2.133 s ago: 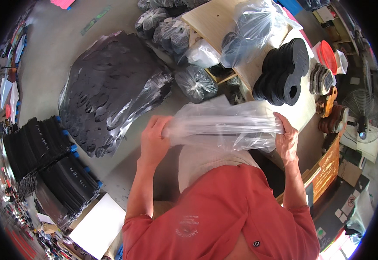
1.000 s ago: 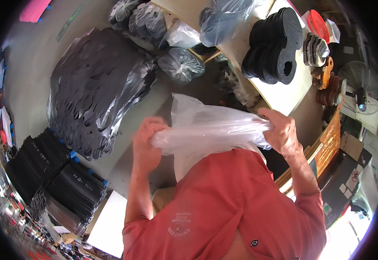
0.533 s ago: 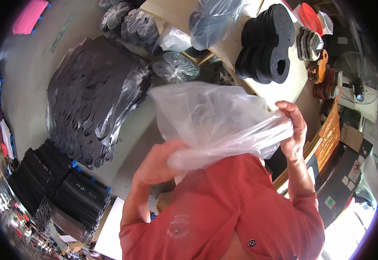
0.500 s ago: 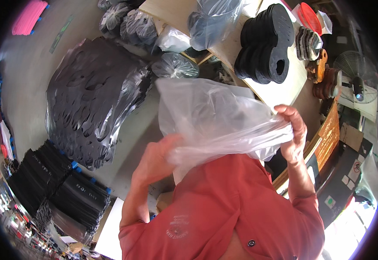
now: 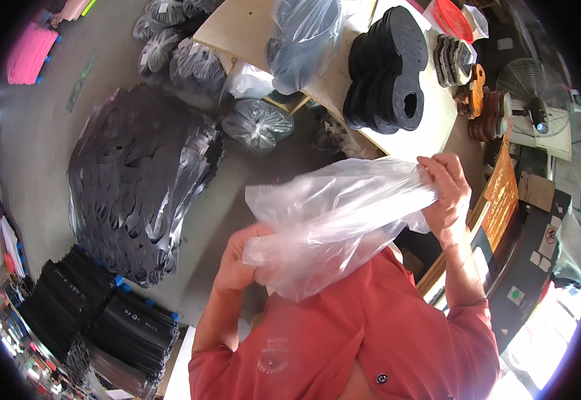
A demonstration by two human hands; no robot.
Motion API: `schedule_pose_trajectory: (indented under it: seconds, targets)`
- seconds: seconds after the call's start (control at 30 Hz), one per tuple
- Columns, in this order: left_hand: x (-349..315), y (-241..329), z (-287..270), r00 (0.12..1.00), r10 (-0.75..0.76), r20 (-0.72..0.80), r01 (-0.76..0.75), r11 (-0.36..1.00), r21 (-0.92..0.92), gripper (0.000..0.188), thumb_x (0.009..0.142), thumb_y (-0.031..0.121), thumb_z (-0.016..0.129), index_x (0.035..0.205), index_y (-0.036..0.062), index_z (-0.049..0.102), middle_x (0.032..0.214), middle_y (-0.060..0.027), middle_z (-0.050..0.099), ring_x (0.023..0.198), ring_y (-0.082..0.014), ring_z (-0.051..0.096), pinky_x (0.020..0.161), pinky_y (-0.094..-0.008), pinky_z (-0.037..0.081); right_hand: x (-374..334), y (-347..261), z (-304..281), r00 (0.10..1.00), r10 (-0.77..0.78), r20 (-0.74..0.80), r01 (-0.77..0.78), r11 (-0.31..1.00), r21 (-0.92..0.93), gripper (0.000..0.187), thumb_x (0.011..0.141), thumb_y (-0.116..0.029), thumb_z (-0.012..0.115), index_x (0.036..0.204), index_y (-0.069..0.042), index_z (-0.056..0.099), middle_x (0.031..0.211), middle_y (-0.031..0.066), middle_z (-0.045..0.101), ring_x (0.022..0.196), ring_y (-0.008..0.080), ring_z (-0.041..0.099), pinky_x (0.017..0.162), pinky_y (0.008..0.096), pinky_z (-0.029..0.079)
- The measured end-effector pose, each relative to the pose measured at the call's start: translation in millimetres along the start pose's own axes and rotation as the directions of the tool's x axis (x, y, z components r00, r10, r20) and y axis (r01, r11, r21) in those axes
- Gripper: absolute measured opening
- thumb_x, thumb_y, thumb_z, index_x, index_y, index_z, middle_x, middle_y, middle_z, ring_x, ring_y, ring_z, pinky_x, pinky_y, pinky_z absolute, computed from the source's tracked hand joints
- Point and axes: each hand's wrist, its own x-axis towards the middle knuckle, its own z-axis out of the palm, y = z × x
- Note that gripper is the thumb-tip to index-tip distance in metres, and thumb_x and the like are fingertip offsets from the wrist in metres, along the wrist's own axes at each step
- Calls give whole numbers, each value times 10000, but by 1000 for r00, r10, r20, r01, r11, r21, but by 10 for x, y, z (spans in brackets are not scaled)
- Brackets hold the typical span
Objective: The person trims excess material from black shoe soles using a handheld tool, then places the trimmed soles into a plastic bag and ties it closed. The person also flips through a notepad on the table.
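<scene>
Before the red shirt (image 5: 330, 327), clear bag (image 5: 334, 223) — left hand (image 5: 241, 259) (partly hidden) gripping, right hand (image 5: 448, 200) pinching it.

The clear plastic bag (image 5: 340, 220) hides the fingertips of the left hand (image 5: 239, 259); below it, the bottom edge crops the red shirt (image 5: 334, 327).

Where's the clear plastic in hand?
Centre of the head view: the clear plastic spans from the left hand to the right hand, partly hiding the red shirt.
</scene>
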Motion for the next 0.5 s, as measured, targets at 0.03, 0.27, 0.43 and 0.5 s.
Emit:
schedule_pose_trajectory:
  seconds: [0.03, 0.27, 0.43, 0.5]
  targets:
    - [-33, 65, 18, 988, -134, -83, 137, 990, 31, 321, 815, 67, 793, 1108, 5, 678, 1019, 31, 707, 895, -82, 638, 796, -250, 504, 34, 68, 13, 998, -48, -42, 46, 997, -58, 362, 883, -222, 821, 1166, -22, 716, 958, 85, 696, 818, 245, 710, 747, 357, 573]
    - [148, 250, -195, 931, -43, -363, 304, 644, 702, 263, 791, 6, 736, 1044, 1, 664, 1043, -31, 714, 951, -111, 646, 850, -272, 517, -169, 76, -284, 777, 167, 607, -612, 422, 668, 654, 867, -422, 769, 1310, 44, 648, 1060, 90, 751, 969, 159, 709, 884, 302, 554]
    - [418, 56, -358, 876, 186, -446, -57, 956, 287, 234, 894, 53, 629, 1125, 17, 639, 1075, -61, 703, 986, -143, 680, 846, -287, 546, -133, 66, -401, 560, 10, 828, -746, 440, 499, 487, 804, -128, 852, 1227, 52, 693, 999, 108, 754, 923, 168, 705, 839, 319, 555]
    - [529, -1, -312, 903, 114, -415, -86, 993, 87, 247, 934, 85, 579, 1168, 19, 623, 1079, -63, 703, 990, -148, 685, 851, -302, 556, -71, 157, -353, 493, 50, 869, -663, 668, 338, 498, 789, -146, 873, 1205, 59, 693, 934, 127, 750, 858, 184, 711, 792, 328, 558]
